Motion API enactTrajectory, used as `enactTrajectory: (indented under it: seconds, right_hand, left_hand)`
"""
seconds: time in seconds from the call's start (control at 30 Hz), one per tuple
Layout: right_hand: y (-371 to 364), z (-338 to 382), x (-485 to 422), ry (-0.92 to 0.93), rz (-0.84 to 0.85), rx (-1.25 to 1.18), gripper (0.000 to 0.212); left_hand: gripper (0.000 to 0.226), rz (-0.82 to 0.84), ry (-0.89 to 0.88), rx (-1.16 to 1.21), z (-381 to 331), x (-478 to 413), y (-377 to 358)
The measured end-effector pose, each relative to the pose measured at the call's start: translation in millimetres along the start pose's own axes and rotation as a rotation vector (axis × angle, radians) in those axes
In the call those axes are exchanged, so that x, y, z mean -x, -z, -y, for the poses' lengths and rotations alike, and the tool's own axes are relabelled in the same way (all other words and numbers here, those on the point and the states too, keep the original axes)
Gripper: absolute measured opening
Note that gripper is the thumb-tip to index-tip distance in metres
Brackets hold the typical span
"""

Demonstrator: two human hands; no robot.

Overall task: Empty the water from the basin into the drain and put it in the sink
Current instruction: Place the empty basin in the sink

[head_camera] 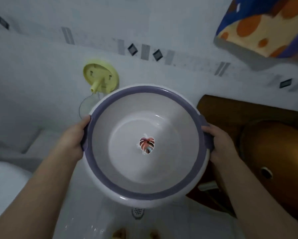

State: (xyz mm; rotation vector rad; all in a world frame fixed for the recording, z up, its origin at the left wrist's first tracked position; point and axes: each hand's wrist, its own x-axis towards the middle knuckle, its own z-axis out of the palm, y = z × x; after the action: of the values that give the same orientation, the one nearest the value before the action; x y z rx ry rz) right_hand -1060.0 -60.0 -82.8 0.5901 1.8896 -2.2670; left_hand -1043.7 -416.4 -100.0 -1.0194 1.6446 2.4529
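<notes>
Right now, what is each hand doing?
Left hand: closed on the basin, at its left handle.
Right hand: closed on the basin's right handle.

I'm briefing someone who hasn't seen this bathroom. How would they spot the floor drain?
Find the round white plastic basin with a purple rim, held at its handles by the left hand and right hand. Just past its near edge, the small round perforated floor drain sits in wet white floor, the only grated thing there.

White tiled floor [86,200], wet, round drain [137,212] set in it
</notes>
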Motion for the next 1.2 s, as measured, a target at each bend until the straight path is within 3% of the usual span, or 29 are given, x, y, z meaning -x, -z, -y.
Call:
enactTrajectory:
  seconds: [0.3,0.4,0.53,0.63,0.73,0.9,1.03,1.2]
  right_hand:
    - [45,13,52,0.095,-0.117,-0.161,0.03]
    - [76,19,70,0.114,-0.232,-0.185,0.028]
    - [122,29,85,0.093,-0.413,-0.184,0.016]
    - [162,36,93,0.05,-0.506,-0.202,0.014]
    - [207,44,100,0.029,-0.527,-0.191,0.03]
    - [283,71,112,-0.049,-0.58,-0.116,0.012]
    - [334,86,110,-0.105,-0.535,-0.063,0.032]
    - [378,82,98,-0.163,-0.54,-0.054,0.034]
  left_hand:
    - [0.023,0.255,0.08,-0.1,-24,17,-62]
    - [0.034,0.344,0.093,-0.134,-19,32,-100]
    - [0.028,0.442,0.161,-0.166,-6,55,-151]
    - [0.027,0.465,0.179,-0.175,8,73,-188]
    - [0.026,0.473,0.189,-0.178,28,94,-226]
    - [0.025,0.446,0.184,-0.176,72,136,-285]
    - [0.023,0.387,0.193,-0.192,107,154,-315]
    - [0.027,0.313,0.279,-0.218,140,164,-342]
